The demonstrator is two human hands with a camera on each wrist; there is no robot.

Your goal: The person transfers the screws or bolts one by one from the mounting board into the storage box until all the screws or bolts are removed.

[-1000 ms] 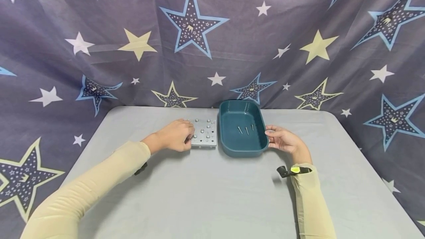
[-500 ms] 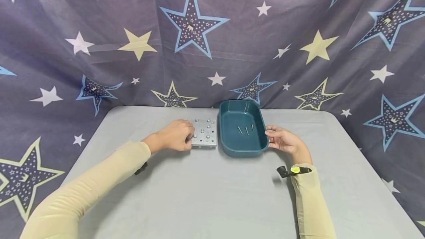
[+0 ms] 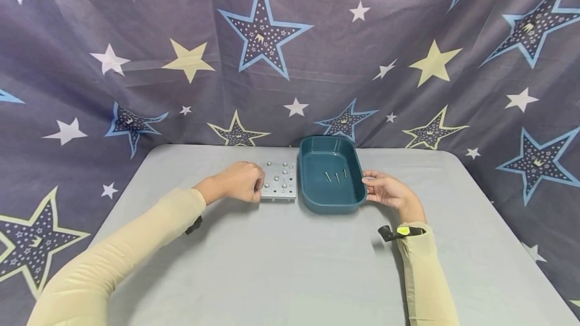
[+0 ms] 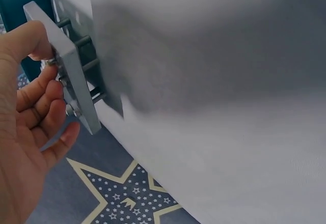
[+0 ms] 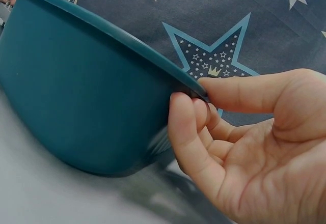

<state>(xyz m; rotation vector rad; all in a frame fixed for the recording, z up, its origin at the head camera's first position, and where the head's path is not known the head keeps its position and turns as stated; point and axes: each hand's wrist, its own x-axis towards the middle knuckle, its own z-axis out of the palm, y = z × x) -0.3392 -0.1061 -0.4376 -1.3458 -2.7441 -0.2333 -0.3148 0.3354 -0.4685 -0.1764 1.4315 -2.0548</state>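
Observation:
My left hand [image 3: 242,181] bends over the left side of a silver metal plate [image 3: 277,170] studded with several screws. In the left wrist view, thumb and index finger pinch a screw [image 4: 50,62] by its head at the plate's face; the other fingers are bent beside it. Screw shanks [image 4: 90,64] stick out of the plate's underside. To the right of the plate sits a dark teal plastic tray [image 3: 333,209]. My right hand [image 3: 387,190] grips its rim at the right side, thumb on top and fingers beneath. Three loose screws [image 3: 337,177] lie inside the tray.
Both objects stand toward the back of a table [image 3: 281,260] covered in light grey cloth. A dark curtain [image 3: 317,79] printed with stars hangs right behind the table's far edge.
My left hand has turned slightly at the plate, its lower edge rising a little. The plate, the tray and my right hand keep their places.

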